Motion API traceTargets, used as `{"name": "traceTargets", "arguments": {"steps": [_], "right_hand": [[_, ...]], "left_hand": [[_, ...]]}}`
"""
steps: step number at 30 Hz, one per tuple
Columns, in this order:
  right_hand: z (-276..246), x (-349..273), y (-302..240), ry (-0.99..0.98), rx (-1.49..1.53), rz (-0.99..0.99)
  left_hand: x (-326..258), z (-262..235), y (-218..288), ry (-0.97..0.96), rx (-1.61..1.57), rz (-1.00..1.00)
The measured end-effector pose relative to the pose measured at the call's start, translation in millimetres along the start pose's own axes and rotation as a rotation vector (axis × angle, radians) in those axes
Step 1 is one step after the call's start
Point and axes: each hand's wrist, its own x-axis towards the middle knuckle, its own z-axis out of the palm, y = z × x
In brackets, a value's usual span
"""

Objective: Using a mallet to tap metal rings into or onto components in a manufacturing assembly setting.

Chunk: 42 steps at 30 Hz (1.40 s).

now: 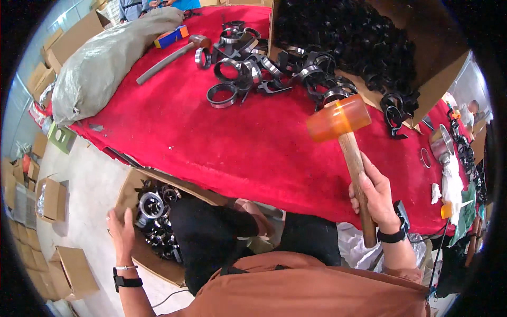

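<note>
My right hand (376,194) is closed round the wooden handle of a mallet (340,120) with a translucent orange head, held up over the red-covered table near its front edge. Down at the left, beside an open cardboard box (138,248), my left hand (121,232) has its fingers apart and nothing visible in it. Close to that hand, a silver-and-black ring part (152,205) rests on top of several similar parts in the box. A pile of black clamp-like parts with metal rings (232,74) lies on the far side of the table.
A large cardboard box (438,79) of black curved parts lies open at the back right. At the far left are a grey sack (111,63), a second hammer (169,61) and a small blue-orange box (171,37). A metal cup (441,142) stands right; cartons (74,272) sit on the floor.
</note>
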Motion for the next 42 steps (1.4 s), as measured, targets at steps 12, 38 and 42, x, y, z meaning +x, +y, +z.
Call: {"name": "traceTargets", "arguments": {"steps": [12,38,42], "right_hand": [[-18,25,1,-0.146,0.274,0.3],[-9,18,-1,-0.133,0.223,0.233],[-11,22,10,-0.099,0.119,0.251]], "left_hand": [[124,162,312,-0.029,-0.035,0.536],[-42,91,164,-0.537,-1.21,-0.436],[-49,96,166,-0.671,-1.286,-0.311]]}}
